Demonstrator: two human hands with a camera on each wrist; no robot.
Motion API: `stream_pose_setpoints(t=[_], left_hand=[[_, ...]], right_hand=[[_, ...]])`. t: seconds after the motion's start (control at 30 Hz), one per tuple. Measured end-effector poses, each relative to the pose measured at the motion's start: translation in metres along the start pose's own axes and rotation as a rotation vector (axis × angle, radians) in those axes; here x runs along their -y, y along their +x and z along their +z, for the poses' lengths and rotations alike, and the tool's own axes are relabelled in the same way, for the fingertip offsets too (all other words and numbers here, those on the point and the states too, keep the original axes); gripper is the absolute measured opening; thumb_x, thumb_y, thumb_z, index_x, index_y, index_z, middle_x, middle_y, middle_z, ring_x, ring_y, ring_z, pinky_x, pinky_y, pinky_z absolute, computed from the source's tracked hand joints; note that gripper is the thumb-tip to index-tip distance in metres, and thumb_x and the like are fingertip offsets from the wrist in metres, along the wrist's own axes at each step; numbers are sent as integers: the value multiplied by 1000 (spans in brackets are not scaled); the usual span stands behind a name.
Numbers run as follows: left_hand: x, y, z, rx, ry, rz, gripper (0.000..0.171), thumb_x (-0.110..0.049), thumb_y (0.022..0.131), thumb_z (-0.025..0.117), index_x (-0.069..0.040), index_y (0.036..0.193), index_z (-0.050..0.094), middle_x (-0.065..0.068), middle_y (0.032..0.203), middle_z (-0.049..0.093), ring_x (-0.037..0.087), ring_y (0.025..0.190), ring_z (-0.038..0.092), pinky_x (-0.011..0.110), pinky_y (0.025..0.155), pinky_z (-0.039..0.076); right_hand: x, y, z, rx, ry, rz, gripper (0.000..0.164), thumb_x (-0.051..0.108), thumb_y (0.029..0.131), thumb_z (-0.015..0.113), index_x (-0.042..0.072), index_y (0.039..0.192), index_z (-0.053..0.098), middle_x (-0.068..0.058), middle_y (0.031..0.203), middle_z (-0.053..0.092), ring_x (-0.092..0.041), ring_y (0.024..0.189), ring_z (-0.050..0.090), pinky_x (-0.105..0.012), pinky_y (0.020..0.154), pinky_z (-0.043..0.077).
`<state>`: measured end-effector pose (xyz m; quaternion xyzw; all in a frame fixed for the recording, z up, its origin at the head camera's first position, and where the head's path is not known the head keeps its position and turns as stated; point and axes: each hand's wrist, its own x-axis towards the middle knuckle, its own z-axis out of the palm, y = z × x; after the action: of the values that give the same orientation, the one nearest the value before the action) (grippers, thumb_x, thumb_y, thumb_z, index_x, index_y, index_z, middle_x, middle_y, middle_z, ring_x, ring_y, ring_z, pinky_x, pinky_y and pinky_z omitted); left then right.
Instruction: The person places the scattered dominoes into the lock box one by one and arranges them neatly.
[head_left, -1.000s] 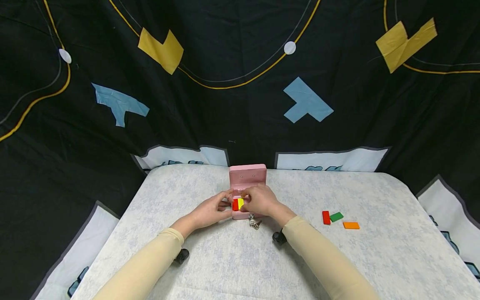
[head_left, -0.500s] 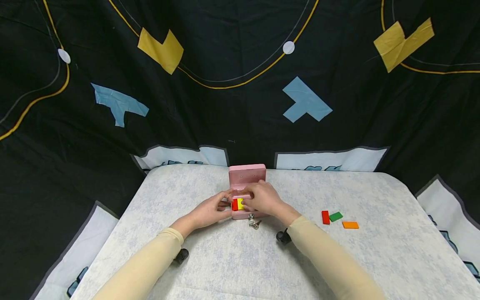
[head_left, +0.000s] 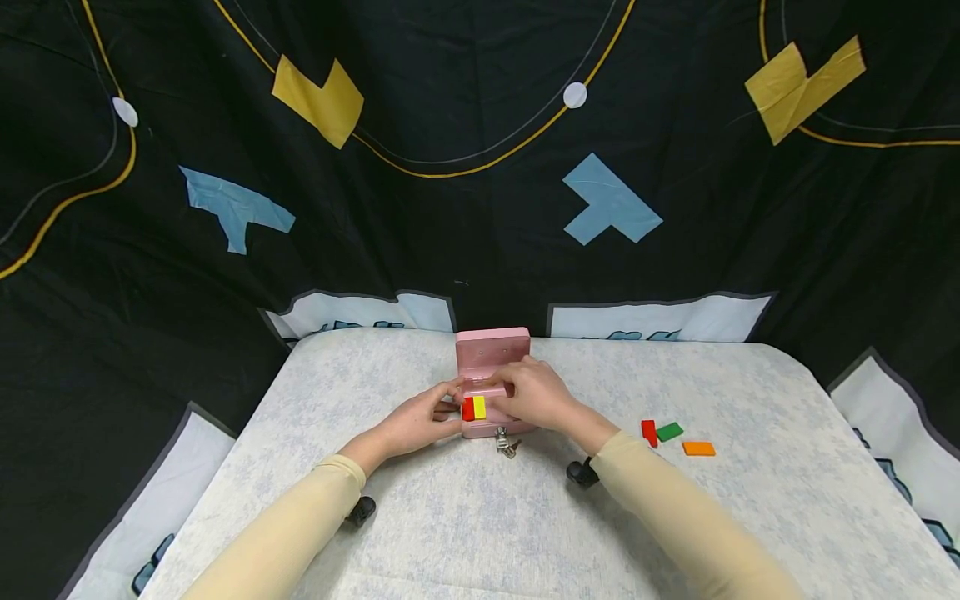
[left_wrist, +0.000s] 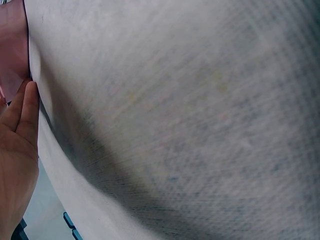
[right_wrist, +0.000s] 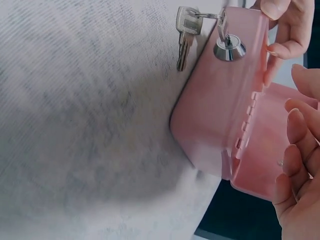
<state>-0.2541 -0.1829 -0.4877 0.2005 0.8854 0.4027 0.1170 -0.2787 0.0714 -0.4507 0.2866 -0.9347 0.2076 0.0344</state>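
Observation:
A small pink lockable cash box [head_left: 480, 430] stands on the table with its lid [head_left: 492, 350] up. Inside it, at the left, a red block [head_left: 468, 409] and a yellow block [head_left: 480, 407] lie side by side. My left hand [head_left: 415, 420] holds the box's left side, thumb near the front corner and fingers along the rim. Over the right part of the box is my right hand [head_left: 534, 395], its fingers loosely bent and nothing seen between them. A key sits in the front lock [right_wrist: 230, 49], with another key [right_wrist: 188, 24] hanging from its ring.
Right of the box, a red block [head_left: 649, 432], a green block [head_left: 670, 432] and an orange block [head_left: 699, 448] lie on the patterned tablecloth [head_left: 450, 517]. A black curtain [head_left: 480, 250] with taped shapes hangs behind the table.
My right hand has drawn back slightly to the right, and more of the yellow block shows. The left hand stays at the box's left side.

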Motion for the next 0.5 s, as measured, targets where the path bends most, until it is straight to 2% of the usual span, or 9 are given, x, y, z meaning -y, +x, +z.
stream_pose_setpoints(t=[0.27,0.5], left_hand=[[-1,1,1,-7,-7,4,38,-37,94,76,-18,119,56,-8,164,31,17,126,61,35,104,51],[1,1,0,-12,3,15,37,-37,94,76,-17,118,56,-6,164,32,17,125,61,34,104,51]], right_hand=[[-12,-17,-21,-9,35,26,32,31,92,75,15,119,76,10,73,56,-16,84,47,-36,74,40],[-33,-36,-37,-77,36,34,31,31,92,76,16,119,76,11,76,55,-16,81,45,-35,71,39]])
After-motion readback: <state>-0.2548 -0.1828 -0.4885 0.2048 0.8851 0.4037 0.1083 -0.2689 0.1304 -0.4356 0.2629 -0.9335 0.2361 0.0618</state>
